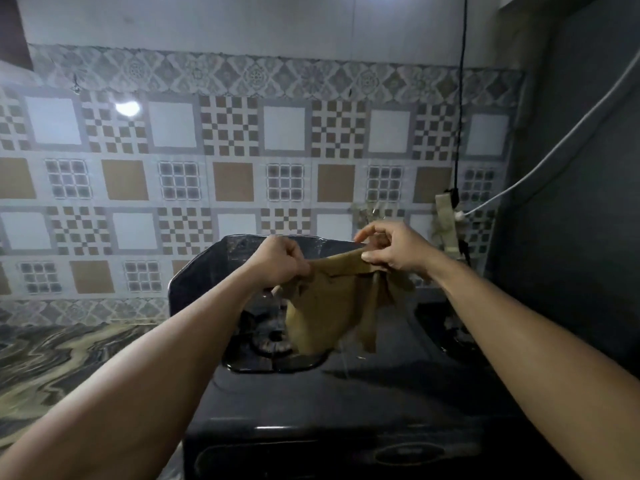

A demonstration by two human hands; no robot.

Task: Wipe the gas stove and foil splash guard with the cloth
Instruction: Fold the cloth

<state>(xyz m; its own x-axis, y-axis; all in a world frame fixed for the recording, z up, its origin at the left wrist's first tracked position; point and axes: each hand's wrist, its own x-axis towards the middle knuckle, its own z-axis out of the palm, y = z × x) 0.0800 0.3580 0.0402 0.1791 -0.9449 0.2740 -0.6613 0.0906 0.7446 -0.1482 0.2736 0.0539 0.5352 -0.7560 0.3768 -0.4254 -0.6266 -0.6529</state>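
Both hands hold the cloth (332,306) up in the air over the stove (346,393). The left hand (280,259) is closed, and its grip pinches the left part of the cloth's top edge. The right hand (391,247) pinches the right part of the same edge between thumb and fingers, while its other fingers are lifted and bent. So both grips are closed on the cloth, and it is stretched between them. Its long axis runs left to right along this top edge, and the rest hangs down freely, with loose ends on the right side.

The cloth does not touch the stove. Its lower part hangs in front of the burner (272,344), which lies below and a little to the left of it. The splash guard (214,268) stands just behind the hands, at the far side of the stove, with its dark shiny wall rising on the far left. I judge that the hands are spreading or folding the cloth, and the wiping of this part is not yet started. Both surfaces are near: the guard lies far from the grips, the stove top lies under them. The left hand is nearer to the guard's left wall and to the burner.

The stove stands on a marbled worktop (52,368). Behind is a tiled wall (173,168), and a white cable (554,157) runs at the right. No container is visible.
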